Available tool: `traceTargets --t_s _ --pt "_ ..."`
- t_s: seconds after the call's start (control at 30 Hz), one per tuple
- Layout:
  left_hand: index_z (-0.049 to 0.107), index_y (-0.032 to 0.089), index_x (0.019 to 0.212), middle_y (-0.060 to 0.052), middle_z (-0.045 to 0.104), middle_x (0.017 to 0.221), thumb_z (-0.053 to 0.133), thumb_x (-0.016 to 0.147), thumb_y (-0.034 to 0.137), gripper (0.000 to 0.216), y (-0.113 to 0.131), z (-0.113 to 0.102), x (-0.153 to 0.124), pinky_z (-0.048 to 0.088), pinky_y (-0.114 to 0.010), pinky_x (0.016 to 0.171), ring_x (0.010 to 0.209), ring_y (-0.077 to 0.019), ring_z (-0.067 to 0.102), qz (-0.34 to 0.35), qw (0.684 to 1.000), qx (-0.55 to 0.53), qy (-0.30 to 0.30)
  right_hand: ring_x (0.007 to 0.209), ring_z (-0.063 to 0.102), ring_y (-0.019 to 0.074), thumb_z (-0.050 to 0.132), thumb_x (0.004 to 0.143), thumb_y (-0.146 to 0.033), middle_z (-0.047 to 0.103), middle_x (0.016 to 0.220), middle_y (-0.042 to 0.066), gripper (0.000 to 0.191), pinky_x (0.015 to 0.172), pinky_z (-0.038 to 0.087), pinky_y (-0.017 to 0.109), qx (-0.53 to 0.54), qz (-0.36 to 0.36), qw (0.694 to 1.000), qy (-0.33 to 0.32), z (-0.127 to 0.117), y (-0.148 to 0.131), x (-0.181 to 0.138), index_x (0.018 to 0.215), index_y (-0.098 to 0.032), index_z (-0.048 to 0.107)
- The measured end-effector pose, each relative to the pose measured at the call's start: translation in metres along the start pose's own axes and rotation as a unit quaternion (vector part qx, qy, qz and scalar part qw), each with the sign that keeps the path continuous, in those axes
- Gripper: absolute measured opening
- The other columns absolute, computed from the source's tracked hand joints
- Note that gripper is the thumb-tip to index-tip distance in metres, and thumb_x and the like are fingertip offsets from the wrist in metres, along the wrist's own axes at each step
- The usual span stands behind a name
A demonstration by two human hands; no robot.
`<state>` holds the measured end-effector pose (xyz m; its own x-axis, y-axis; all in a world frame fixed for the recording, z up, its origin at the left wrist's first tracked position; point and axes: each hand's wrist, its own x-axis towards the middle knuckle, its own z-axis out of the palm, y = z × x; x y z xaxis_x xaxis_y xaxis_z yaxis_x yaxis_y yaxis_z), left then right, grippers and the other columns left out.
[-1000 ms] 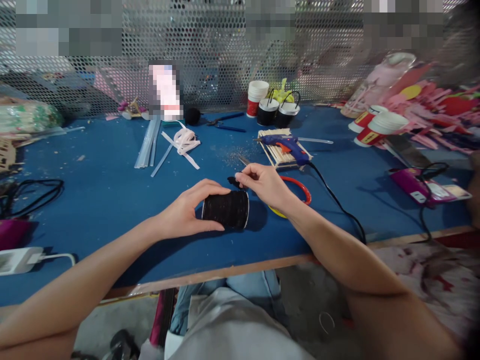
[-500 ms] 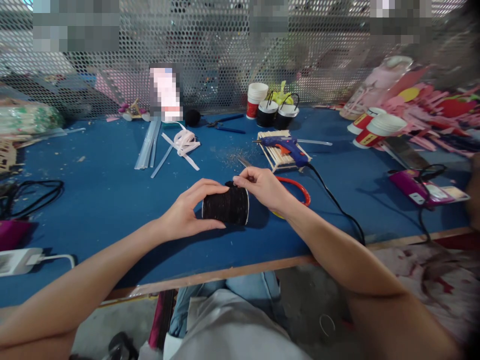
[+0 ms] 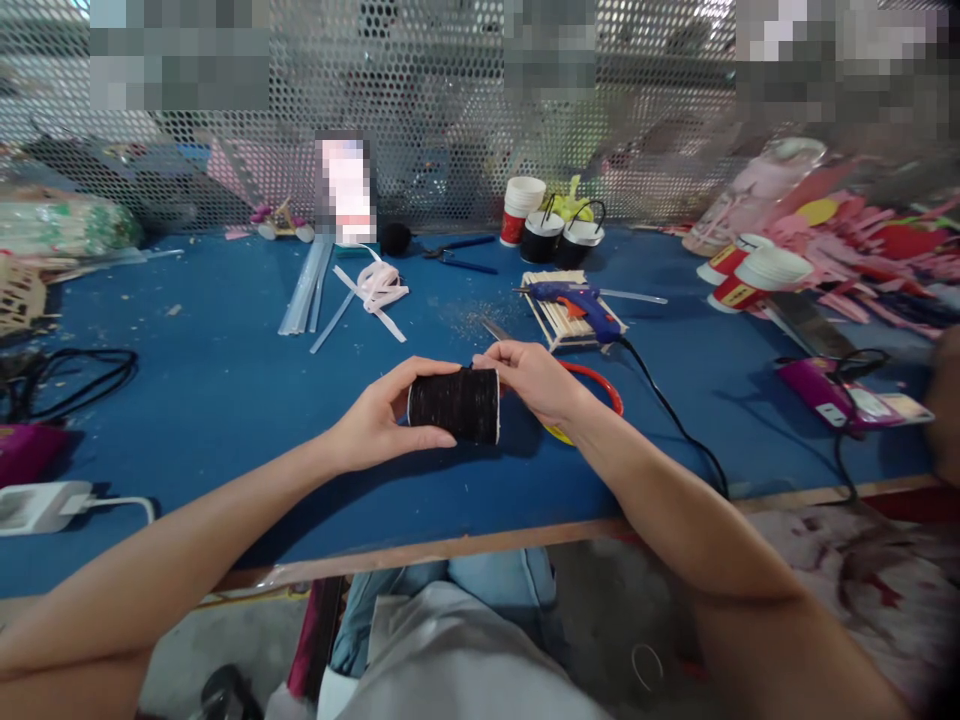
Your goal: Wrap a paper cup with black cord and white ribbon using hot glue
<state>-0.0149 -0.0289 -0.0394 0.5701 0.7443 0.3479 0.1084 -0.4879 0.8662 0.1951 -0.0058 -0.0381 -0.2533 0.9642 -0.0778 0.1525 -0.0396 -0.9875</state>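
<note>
Left grip (image 3: 371, 425) clasping black roll (image 3: 455, 405), right grip (image 3: 538, 382) at its far side, cannot tell if pinching, cup (image 3: 771, 270) at right, label (image 3: 736, 296) illegible

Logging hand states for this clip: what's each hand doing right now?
Left hand: closed around the black cylinder.
Right hand: fingers closed at the cylinder's far side; anything pinched there cannot be told.

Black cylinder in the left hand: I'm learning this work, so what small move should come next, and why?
Perhaps the right hand should press gently on the far side of the black cylinder: those fingertips are at its far edge, and the left hand clasps its left end, steadying it.
</note>
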Motion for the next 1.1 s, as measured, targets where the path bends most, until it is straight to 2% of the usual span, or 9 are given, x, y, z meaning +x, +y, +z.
traceTargets --t_s 0.4,0.63,0.77,0.83,0.9,0.97,1.1 --pt "0.049 0.017 0.119 -0.009 0.06 0.107 0.073 0.069 0.035 0.058 -0.004 0.001 0.001 0.049 -0.033 0.081 0.094 -0.0199 0.06 -0.01 0.999 -0.043 0.004 0.049 0.045 0.0066 0.07 0.067 -0.039 0.051 0.054 -0.005 0.028 0.053 0.038 0.024 0.045 0.033 0.998 -0.004 0.001 0.0 0.002 0.062 -0.017 0.054" --pt "0.049 0.016 0.118 -0.009 0.061 0.106 0.073 0.069 0.036 0.059 -0.006 0.001 0.001 0.049 -0.033 0.081 0.094 -0.0201 0.06 -0.025 0.998 -0.054 0.001 0.048 0.047 0.0067 0.067 0.071 -0.038 0.053 0.054 -0.004 0.026 0.052 0.041 0.024 0.02 0.026 0.999 -0.001 0.0 0.005 0.003 0.063 -0.017 0.054" --pt "0.048 0.016 0.117 -0.007 0.06 0.105 0.074 0.067 0.033 0.059 -0.009 -0.002 0.003 0.048 -0.031 0.081 0.093 -0.019 0.058 -0.049 0.996 -0.069 0.038 0.049 0.052 0.0106 0.057 0.079 -0.042 0.058 0.06 0.0 0.025 0.046 0.042 0.025 -0.081 -0.013 0.996 0.038 -0.001 0.004 0.002 0.078 -0.018 0.06" --pt "0.047 0.017 0.117 -0.007 0.057 0.109 0.075 0.067 0.03 0.058 -0.012 -0.003 0.005 0.048 -0.03 0.083 0.094 -0.0185 0.057 -0.057 0.994 -0.056 0.069 0.054 0.054 0.0117 0.053 0.082 -0.045 0.061 0.07 0.002 0.029 0.046 0.043 0.025 -0.123 -0.059 0.987 0.084 -0.003 0.001 -0.002 0.09 -0.018 0.06" --pt "0.046 0.018 0.117 -0.007 0.055 0.111 0.074 0.068 0.028 0.057 -0.016 -0.004 0.005 0.047 -0.031 0.084 0.095 -0.0184 0.056 -0.058 0.994 -0.035 0.091 0.061 0.054 0.0116 0.05 0.084 -0.046 0.061 0.077 0.004 0.031 0.05 0.044 0.024 -0.145 -0.115 0.975 0.121 -0.003 -0.004 -0.008 0.094 -0.018 0.059" --pt "0.045 0.018 0.118 -0.008 0.054 0.114 0.073 0.069 0.026 0.057 -0.019 -0.003 0.005 0.046 -0.032 0.087 0.1 -0.0195 0.055 -0.048 0.993 -0.012 0.104 0.066 0.054 0.0118 0.052 0.084 -0.043 0.061 0.079 0.004 0.028 0.057 0.044 0.025 -0.166 -0.153 0.969 0.096 -0.001 -0.009 -0.014 0.09 -0.017 0.06" --pt "0.044 0.018 0.119 -0.01 0.05 0.12 0.072 0.07 0.025 0.057 -0.02 -0.001 0.003 0.043 -0.035 0.091 0.109 -0.0225 0.052 -0.031 0.994 0.029 0.1 0.067 0.051 0.0119 0.06 0.08 -0.035 0.057 0.076 0.001 0.017 0.063 0.042 0.026 -0.211 -0.171 0.962 -0.023 0.007 -0.013 -0.021 0.081 -0.018 0.059"
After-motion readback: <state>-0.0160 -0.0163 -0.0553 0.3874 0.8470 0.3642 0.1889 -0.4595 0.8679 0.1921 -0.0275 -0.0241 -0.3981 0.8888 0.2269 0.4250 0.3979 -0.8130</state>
